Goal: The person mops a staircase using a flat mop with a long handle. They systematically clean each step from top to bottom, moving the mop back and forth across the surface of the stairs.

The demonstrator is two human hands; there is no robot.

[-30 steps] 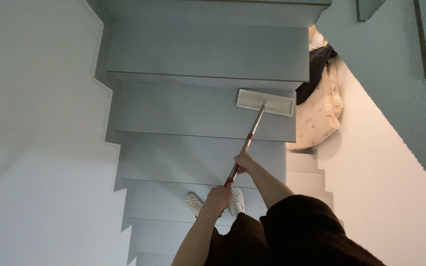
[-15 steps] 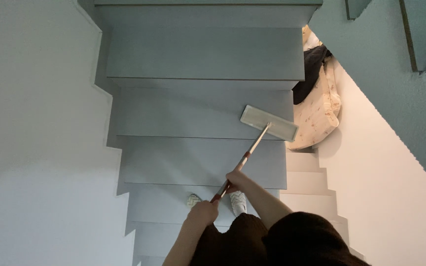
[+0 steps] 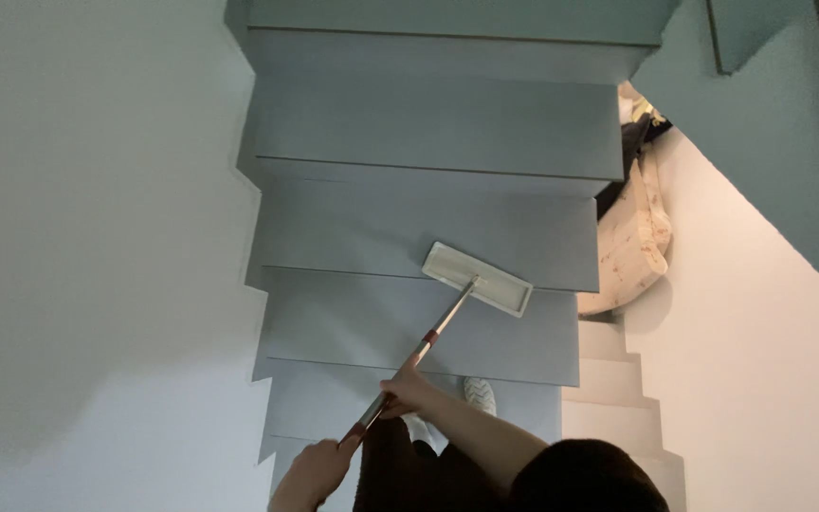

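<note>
Both hands wrap tight around the long thin metal mop pole (image 3: 428, 339), right hand (image 3: 405, 391) higher and left hand (image 3: 313, 471) lower, so its flat white mop head (image 3: 478, 278) lies on the grey stair step (image 3: 353, 322).

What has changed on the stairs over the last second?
The flat mop head has slid left and nearer along the grey step, now at its front edge. Both hands, right hand and left hand, keep gripping the handle. The cream bundle hasn't moved.

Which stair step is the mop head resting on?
The mop head sits at the front edge of the middle grey step, third down from the top.
</note>
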